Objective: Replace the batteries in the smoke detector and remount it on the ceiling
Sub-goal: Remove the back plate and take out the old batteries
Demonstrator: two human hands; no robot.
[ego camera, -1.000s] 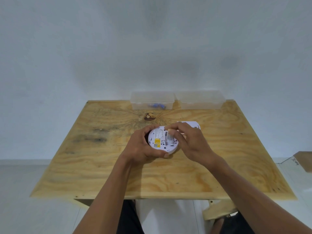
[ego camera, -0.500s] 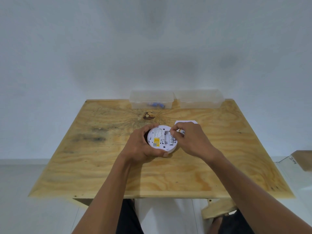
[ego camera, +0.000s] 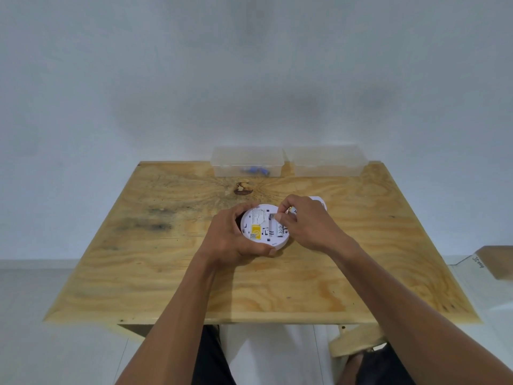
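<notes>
A: State the nearest occlusions.
B: Both forearms enter from the bottom edge, cut off by it. The left hand [ego camera: 230, 240] is wrapped around the rim of the smoke detector [ego camera: 263, 226], held back-side up just above the worktop [ego camera: 166, 273]; its palm hides the left rim.

A: Right hand?
B: The right hand [ego camera: 311, 226] has its fingers [ego camera: 280, 218] pinched closed on a battery [ego camera: 291, 210] at the open compartment; only the battery's end shows. A second cell lies seated in the compartment. Label print is illegible.

A: Beyond the hands?
B: A white plate [ego camera: 319, 202], mostly hidden, lies behind the right hand. Two clear boxes [ego camera: 247, 161] stand at the far edge; the left one contains blurred blue items. The plywood is stained, with a knot. Plain grey wall, pale floor.
</notes>
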